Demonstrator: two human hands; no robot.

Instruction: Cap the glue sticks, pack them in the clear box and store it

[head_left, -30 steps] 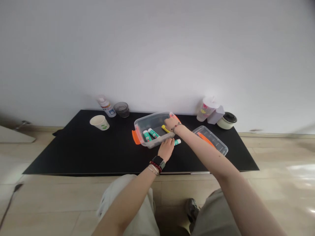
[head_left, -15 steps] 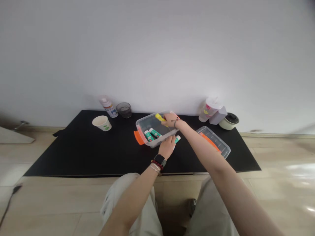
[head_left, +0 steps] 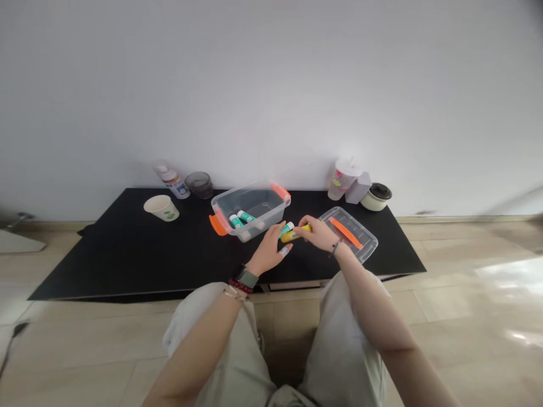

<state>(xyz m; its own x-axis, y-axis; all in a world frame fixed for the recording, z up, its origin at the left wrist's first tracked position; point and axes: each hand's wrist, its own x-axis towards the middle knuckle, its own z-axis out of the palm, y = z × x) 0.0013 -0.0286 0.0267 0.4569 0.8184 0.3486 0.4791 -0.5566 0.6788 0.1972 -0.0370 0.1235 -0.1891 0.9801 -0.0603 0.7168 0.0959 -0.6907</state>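
The yellow stick (head_left: 294,233) is sitting between the hands, clenched by the right hand (head_left: 319,234), its long axis running sideways toward the left hand (head_left: 268,255), whose fingers are pinching a green-and-white stick (head_left: 287,228).

**Bare forearms (head_left: 199,333), wrist jewellery, loose pale trousers (head_left: 341,339)**
Dark-faced smartwatch (head_left: 247,277) on a grey band at the left wrist (head_left: 242,281), with a dark red beaded bracelet (head_left: 240,286) just beside it and thin pale bracelets (head_left: 234,294) next along the forearm; thin dark beaded cord (head_left: 335,247) around the right wrist (head_left: 337,249); small pale strip, possibly a plaster (head_left: 284,251), on one finger of the left hand (head_left: 267,254).
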